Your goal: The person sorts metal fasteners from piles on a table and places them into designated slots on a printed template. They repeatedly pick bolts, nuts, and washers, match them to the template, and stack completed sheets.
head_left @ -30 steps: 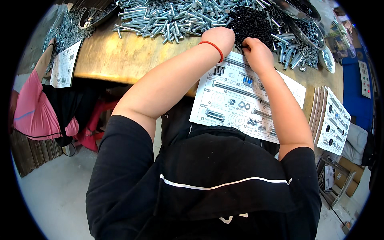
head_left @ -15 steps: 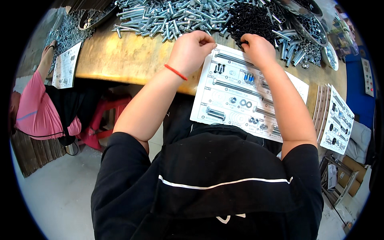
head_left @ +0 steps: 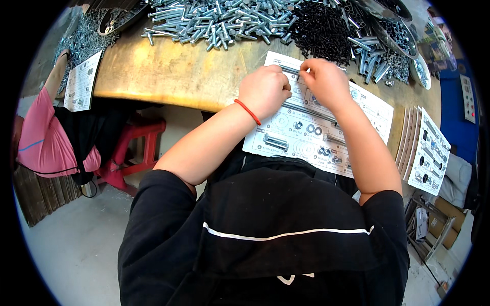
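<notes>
Got printed card [head_left: 301, 140] on the tabletop [head_left: 178, 76], lower part overhanging toward the lap. Over card's upper left, see left hand [head_left: 263, 89], grip curled in, tips bunched; can't tell if closed on anything. Just right of that, above card too, see right hand [head_left: 326, 81], thumb near forefinger; can't tell what's pinched, if anything. Beyond card: silver bolts [head_left: 219, 25] left, black bolts [head_left: 320, 30] straight up, metal tubes [head_left: 365, 64] right. Right of card: stacked cards [head_left: 429, 153]. Far left: co-worker in pink [head_left: 46, 132], red stool [head_left: 149, 140]. Up-right of card: white dish [head_left: 427, 83], small parts inside.
</notes>
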### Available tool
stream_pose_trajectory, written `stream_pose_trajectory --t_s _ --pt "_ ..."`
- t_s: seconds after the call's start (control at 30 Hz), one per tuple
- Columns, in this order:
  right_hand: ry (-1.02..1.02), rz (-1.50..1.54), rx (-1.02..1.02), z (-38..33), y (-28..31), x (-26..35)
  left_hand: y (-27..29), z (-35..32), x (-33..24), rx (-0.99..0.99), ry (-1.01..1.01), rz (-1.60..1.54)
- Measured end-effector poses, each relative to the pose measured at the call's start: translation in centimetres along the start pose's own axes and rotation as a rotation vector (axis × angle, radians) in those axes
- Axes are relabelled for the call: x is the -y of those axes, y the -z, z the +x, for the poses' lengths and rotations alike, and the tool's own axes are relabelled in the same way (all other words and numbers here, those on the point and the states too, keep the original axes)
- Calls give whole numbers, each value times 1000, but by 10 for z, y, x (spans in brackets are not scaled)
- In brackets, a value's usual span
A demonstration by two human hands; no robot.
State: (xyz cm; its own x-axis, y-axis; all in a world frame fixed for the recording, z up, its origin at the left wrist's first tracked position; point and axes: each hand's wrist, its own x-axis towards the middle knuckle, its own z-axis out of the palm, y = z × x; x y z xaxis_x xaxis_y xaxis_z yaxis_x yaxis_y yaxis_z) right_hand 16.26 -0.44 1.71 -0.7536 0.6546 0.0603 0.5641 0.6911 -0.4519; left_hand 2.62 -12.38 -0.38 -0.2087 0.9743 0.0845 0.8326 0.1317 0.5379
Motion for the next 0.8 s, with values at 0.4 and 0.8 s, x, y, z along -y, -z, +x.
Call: stream_pose_trajectory --t_s 0.4,0.8 --pt "32 0 68 -7 -30 17 29 -26 41 -186 239 -193" --pt "137 3 -139 51 73 -6 16 -19 55 -346 243 -135"
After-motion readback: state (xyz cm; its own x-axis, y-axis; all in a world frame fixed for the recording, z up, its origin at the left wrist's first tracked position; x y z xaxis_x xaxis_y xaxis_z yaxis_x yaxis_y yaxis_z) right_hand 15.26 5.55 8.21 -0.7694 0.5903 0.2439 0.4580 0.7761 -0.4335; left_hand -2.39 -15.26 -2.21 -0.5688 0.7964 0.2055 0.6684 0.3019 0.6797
